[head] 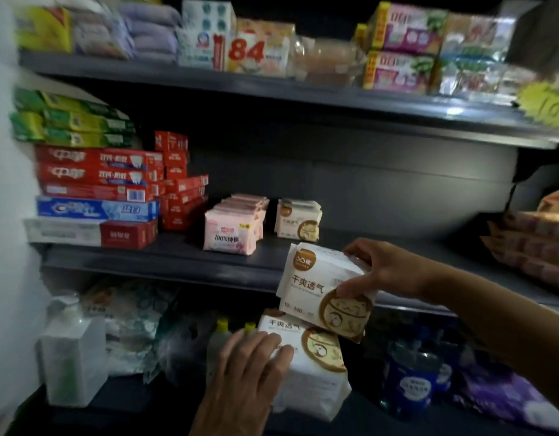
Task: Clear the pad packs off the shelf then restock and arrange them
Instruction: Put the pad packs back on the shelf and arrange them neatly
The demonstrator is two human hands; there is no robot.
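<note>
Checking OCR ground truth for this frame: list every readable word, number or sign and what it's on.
"84": red digits on the cream box, top shelf.
"10": yellow starburst price tag, top shelf edge.
"100%" plus blurred characters: pink pad pack, middle shelf.
"干爽透气": white pad pack in the right hand.
"干爽透气": white pad packs under the left hand.
Toothpaste boxes, other packs and bottles: too blurred to read.
</note>
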